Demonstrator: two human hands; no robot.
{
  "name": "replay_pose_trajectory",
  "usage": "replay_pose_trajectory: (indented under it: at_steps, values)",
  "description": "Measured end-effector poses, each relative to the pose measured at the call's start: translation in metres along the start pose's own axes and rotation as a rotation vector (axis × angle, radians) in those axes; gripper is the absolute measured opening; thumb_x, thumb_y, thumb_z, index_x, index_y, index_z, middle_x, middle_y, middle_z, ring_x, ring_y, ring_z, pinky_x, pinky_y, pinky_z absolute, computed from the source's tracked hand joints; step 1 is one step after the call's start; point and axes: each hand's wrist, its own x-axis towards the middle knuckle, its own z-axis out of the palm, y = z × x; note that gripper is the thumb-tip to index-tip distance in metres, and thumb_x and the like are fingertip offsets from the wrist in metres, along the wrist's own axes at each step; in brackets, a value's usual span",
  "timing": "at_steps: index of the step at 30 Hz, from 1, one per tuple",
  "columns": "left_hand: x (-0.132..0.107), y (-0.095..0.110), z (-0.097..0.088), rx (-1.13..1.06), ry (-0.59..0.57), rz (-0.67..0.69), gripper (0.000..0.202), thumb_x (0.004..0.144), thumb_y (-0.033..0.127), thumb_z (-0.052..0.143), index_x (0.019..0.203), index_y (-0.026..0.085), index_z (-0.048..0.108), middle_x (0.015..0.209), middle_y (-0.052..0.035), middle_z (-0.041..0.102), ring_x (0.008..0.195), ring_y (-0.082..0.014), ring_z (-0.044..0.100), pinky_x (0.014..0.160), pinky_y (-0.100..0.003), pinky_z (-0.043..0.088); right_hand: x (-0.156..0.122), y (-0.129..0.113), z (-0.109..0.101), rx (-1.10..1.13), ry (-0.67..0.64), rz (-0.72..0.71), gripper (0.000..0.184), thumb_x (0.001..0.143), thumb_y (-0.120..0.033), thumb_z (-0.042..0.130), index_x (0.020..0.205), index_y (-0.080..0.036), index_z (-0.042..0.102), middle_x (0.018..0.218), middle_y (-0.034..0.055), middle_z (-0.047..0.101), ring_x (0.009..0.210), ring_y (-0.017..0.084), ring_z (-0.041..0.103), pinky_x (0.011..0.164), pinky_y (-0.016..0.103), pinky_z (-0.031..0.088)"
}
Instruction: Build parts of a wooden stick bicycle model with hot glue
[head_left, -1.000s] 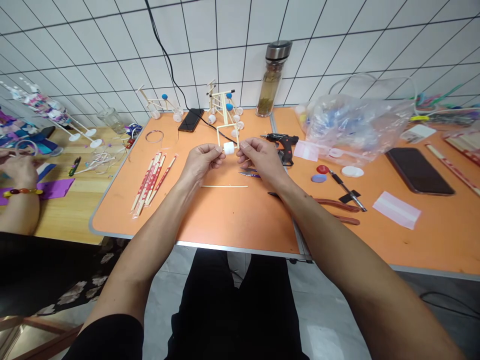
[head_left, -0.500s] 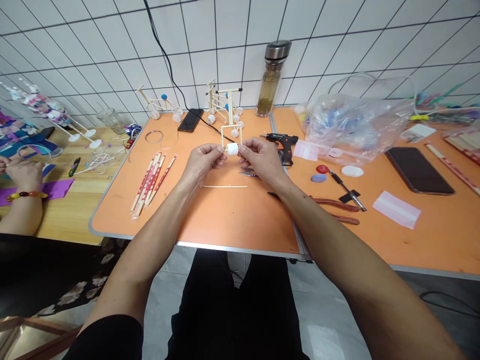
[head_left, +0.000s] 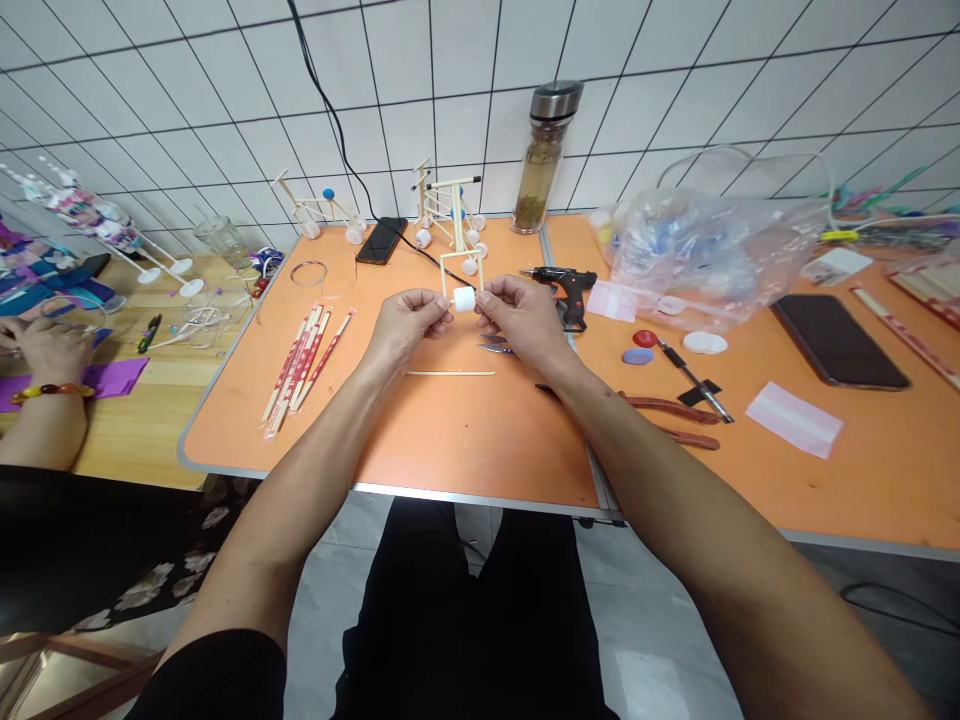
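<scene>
A small tricycle model made of chopsticks [head_left: 459, 218] is held up over the orange table, its T-shaped handlebar with black tips pointing away from me. At its near end a white bottle-cap wheel [head_left: 464, 299] sits between the two prongs of a stick fork [head_left: 444, 272]. My left hand [head_left: 409, 318] pinches the left prong's end beside the wheel. On the other side, my right hand [head_left: 517, 308] pinches the right prong's end. Below them a thin stick [head_left: 450, 374] lies on the table. Blades of a cutting tool [head_left: 495, 345] show partly beside my right hand.
Wrapped chopsticks [head_left: 300, 365] lie left. A glue gun [head_left: 566, 290], pliers [head_left: 667, 405], a pen-like tool [head_left: 694, 378] and a phone [head_left: 840, 342] lie right. Behind stand a tea bottle [head_left: 541, 165] and a plastic bag [head_left: 690, 250]. Another person's hand [head_left: 56, 345] works at far left.
The model's handlebar end has tilted slightly to the left. Both my hands keep their pinch on the fork. The other person's hands have shifted slightly.
</scene>
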Motion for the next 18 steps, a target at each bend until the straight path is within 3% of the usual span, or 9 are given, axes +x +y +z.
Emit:
replay_pose_trajectory:
  at_steps: [6,18]
  values:
    - [-0.0008,0.0002,0.0007,0.001,0.008,0.000,0.025,0.083,0.030,0.096,0.078,0.016,0.076,0.071,-0.0023,0.076,0.057,-0.0079,0.060,0.058,-0.020,0.048,-0.0003,0.0004,-0.0005,0.002,-0.015,-0.009,0.044,0.089,-0.061,0.092,0.088,-0.021,0.073,0.077,0.0014,0.075,0.065,0.014,0.070,0.058,0.024,0.058]
    - [-0.0015,0.0022,0.0008,-0.007,0.020,0.002,0.023,0.085,0.030,0.096,0.080,0.016,0.077,0.072,-0.0014,0.075,0.057,-0.0069,0.059,0.058,-0.020,0.046,-0.0006,-0.0007,-0.0004,-0.017,-0.003,0.013,0.043,0.091,-0.061,0.091,0.088,-0.022,0.073,0.073,0.0008,0.073,0.063,0.013,0.068,0.057,0.024,0.058]
